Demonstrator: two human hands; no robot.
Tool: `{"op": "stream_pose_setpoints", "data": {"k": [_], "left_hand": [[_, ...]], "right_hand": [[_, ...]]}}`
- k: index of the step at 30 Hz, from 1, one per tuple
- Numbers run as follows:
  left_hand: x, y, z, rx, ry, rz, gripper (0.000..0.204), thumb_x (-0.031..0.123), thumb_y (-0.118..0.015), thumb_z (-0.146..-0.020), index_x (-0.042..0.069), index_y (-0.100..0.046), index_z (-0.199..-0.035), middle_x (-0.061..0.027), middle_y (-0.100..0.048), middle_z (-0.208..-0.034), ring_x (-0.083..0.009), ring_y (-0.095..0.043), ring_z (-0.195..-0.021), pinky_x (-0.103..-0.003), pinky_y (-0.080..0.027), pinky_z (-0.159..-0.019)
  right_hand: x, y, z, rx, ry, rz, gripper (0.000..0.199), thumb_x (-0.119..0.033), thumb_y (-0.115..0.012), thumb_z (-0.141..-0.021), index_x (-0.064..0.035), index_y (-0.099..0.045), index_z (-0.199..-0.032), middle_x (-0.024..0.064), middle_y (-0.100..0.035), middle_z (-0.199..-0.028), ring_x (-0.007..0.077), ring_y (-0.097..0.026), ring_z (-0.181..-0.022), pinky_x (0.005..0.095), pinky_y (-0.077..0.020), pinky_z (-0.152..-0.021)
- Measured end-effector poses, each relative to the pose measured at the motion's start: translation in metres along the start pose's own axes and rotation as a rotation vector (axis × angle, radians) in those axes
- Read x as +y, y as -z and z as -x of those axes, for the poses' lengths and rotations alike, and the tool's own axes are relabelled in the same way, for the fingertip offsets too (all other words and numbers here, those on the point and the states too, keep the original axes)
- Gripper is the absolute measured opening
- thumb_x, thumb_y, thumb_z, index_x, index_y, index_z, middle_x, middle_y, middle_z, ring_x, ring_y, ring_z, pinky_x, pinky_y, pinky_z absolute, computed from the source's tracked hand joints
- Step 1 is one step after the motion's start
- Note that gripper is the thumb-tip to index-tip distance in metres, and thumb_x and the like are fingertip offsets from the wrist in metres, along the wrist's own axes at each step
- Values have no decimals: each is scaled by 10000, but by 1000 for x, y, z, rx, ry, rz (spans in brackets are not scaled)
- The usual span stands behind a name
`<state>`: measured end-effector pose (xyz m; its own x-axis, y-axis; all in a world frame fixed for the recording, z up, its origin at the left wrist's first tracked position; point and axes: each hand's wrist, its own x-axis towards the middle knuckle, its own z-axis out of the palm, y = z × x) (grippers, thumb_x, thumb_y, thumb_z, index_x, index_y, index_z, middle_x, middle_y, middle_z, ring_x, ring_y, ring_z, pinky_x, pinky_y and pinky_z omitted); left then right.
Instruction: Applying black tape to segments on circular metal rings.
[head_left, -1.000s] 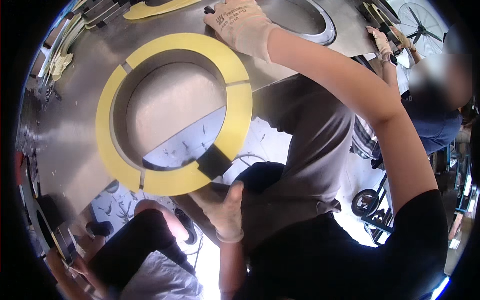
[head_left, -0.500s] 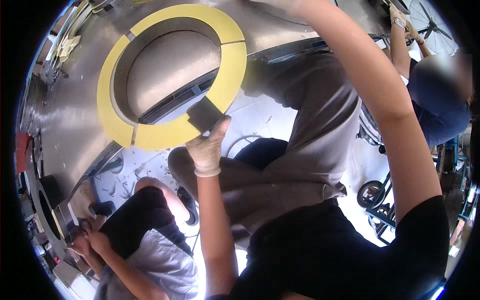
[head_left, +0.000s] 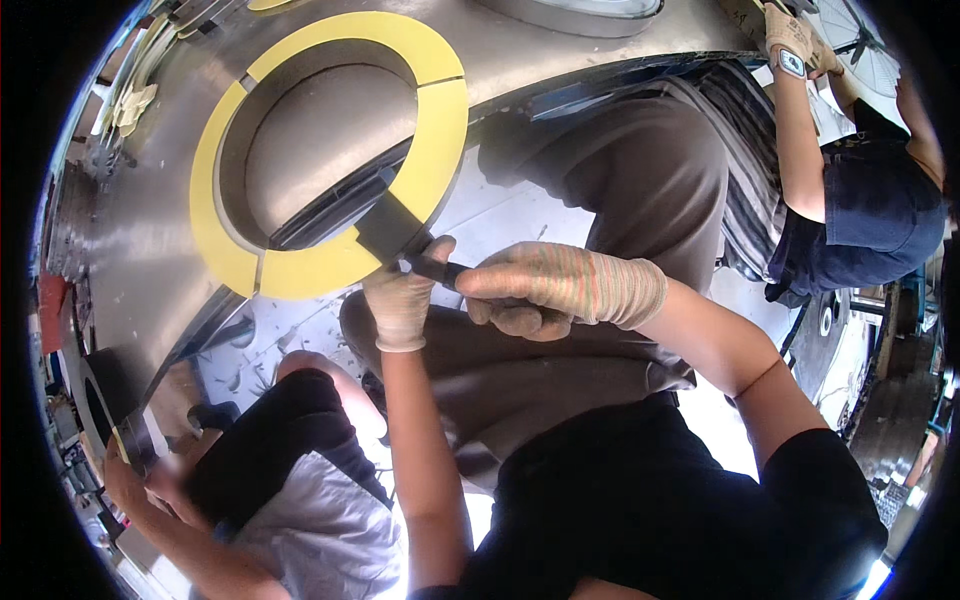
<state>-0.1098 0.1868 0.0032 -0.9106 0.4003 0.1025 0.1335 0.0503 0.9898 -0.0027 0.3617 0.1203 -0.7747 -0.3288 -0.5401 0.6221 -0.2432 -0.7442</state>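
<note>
A thick ring (head_left: 205,190) with a yellow top face, split into segments by narrow gaps, rests on the metal table and juts past its near edge. A dark flat square piece (head_left: 392,228) lies across the ring's near right part. My left hand (head_left: 400,300), gloved, is closed on the ring's near rim beside that dark piece, its thumb up. My right hand (head_left: 550,290), in a striped knit glove with darkened fingertips, is closed round a slim black tool (head_left: 437,268). The tool's far end meets the dark piece; its tip is hard to make out.
The metal table (head_left: 140,240) curves around my front. A grey ring-shaped part (head_left: 580,12) lies at its far side, and yellow strips (head_left: 135,100) are piled far left. Co-workers sit close by, one at lower left (head_left: 300,510) and one at right (head_left: 840,200). Scraps litter the floor.
My right hand has come back from the far side of the table to the ring's near edge, now holding the slim black tool. The ring and left hand have shifted slightly left.
</note>
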Motion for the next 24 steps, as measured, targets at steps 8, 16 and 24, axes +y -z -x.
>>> {"op": "stream_pose_setpoints", "data": {"k": [8,16,24], "left_hand": [[-19,3,1,-61,63,129,349,197,-897,-771,43,-700,-1015,-26,-700,-934,-150,-625,-814,-322,-515,-752],[27,10,44,-284,432,-333,524,301,-837,-825,32,-692,-1250,-117,-738,-1119,-199,-699,-1016,-330,-533,-908],[66,8,41,-124,37,-209,629,242,-877,-813,8,-632,-1342,-81,-710,-1131,-170,-655,-1010,-318,-516,-938]], "right_hand": [[16,13,-18,-64,30,-45,542,-510,-554,-1014,21,-657,-1038,20,-563,-698,108,-557,-611,249,-446,-518],[27,19,3,299,60,-190,434,-431,-595,-1021,0,-640,-1044,-11,-500,-658,85,-427,-495,245,-318,-462],[-101,114,-15,659,574,861,307,-294,-539,-1042,-4,-611,-1112,79,-610,-721,113,-607,-618,286,-509,-577]]}}
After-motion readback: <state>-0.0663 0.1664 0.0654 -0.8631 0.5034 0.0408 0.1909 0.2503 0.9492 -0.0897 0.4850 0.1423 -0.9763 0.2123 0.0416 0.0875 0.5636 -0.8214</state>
